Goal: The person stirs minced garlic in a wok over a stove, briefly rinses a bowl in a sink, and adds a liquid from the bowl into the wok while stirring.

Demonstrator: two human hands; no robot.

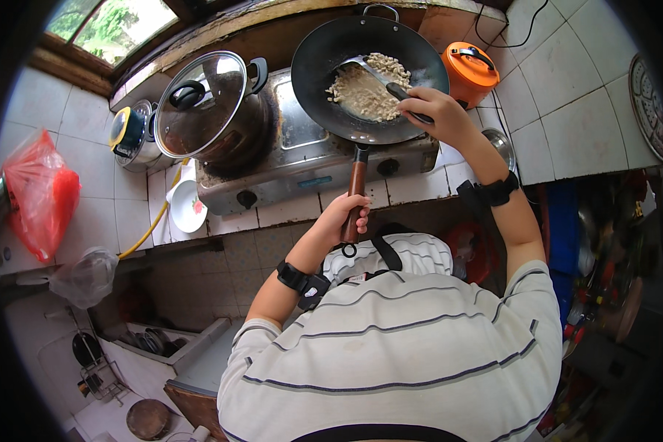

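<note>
My left hand is wrapped around the brown wooden handle of a dark wok, which sits on the right side of a gas stove. In my right hand is the black grip of a spatula. Its metal blade dips into pale, diced food and cloudy liquid in the wok's bottom. The dice are too small to name exactly. Part of the spatula grip is hidden by my fingers.
Left of the wok stands a large pot with a glass lid. An orange lidded container is close behind my right hand. A white bowl, a yellow hose and a red plastic bag are at the left.
</note>
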